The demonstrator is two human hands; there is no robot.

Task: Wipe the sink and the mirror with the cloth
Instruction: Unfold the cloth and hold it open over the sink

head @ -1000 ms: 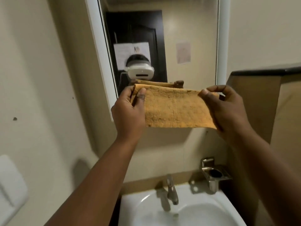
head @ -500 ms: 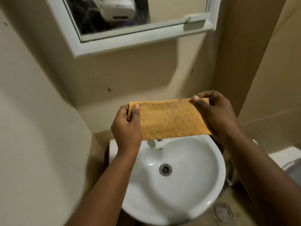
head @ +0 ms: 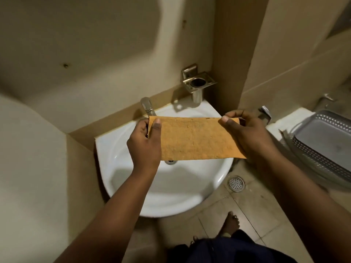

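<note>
We hold a flat, rectangular orange cloth point(head: 197, 138) stretched out between our two hands, above the bowl of the round white ceramic sink point(head: 133, 188). Our left hand point(head: 145, 144) pinches the cloth's left edge, the thumb lying on the near face and the other fingers curled behind it. Our right hand point(head: 247, 134) pinches the upper right corner, thumb on the near face and fingers bent over the top edge. The two hands are well apart, with the cloth taut and level between them, and the cloth does not touch the sink.

Just beyond our left hand, a chrome tap point(head: 147, 107) rises from the back rim of the sink, its spout partly hidden by the cloth's top left corner. Just below the cloth, beside our left wrist, a sliver of the metal drain point(head: 171, 162) shows in the bowl. Beyond the gap between our hands, a square steel tumbler holder point(head: 197, 83) is fixed to the beige wall. To the right of our right hand sits a grey perforated plastic tray point(head: 326, 145) on a white surface. Below our right forearm, a round floor drain point(head: 236, 183) lies in the tiled floor, and nearer to us a bare foot point(head: 230, 223) stands on the tiles. The mirror is out of view.
</note>
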